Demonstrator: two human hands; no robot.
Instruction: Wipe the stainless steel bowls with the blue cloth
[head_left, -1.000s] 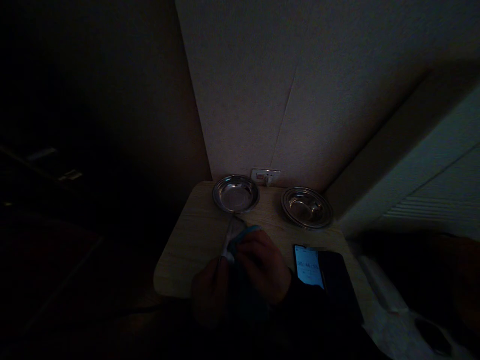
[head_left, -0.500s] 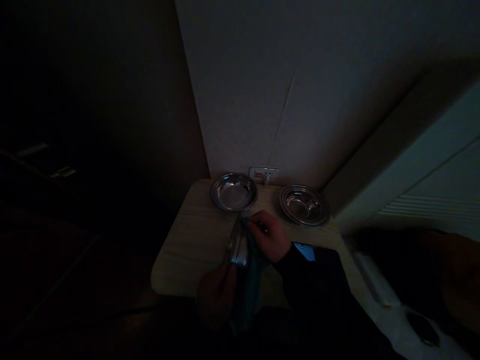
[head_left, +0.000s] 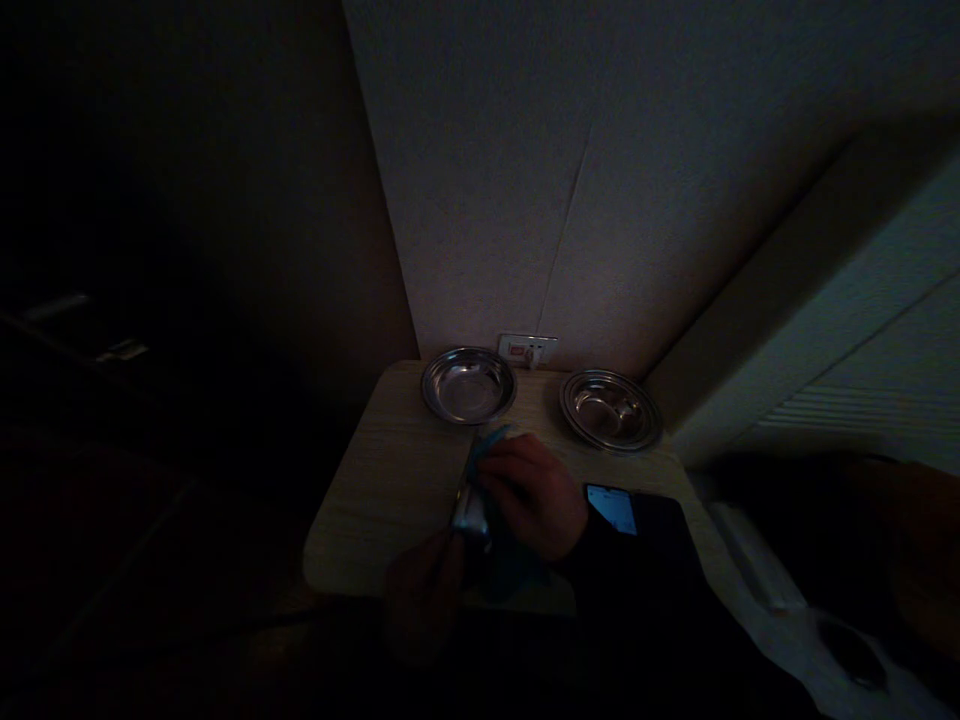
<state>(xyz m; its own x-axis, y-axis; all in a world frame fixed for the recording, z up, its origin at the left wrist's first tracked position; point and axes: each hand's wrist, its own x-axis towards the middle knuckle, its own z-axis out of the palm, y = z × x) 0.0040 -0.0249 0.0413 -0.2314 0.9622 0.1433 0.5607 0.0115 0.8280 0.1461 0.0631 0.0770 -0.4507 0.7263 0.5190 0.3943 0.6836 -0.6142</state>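
In dim light, my left hand [head_left: 424, 595] is closed on the near rim of a shiny metal plate [head_left: 472, 512], held tilted on its edge above the table's front part. My right hand [head_left: 536, 495] is closed round a blue-green cloth [head_left: 517, 570] and presses it against the plate's right side. Cloth and fingers hide much of the plate. Beyond my hands, a round steel plate [head_left: 469, 388] lies at the back left of the table. A second group of steel plates [head_left: 609, 412], seemingly stacked, lies at the back right.
The small wooden table [head_left: 367, 500] stands against a pale wall [head_left: 480, 180]. A socket [head_left: 528, 349] with a plug sits low on that wall. A lit phone [head_left: 611, 508] lies by my right sleeve, beside a dark flat object [head_left: 666, 540]. White furniture stands to the right.
My right hand and the cloth moved up along the plate, then slightly back down. The plate's tilt shifted in my left hand. The plates on the table stay where they were.
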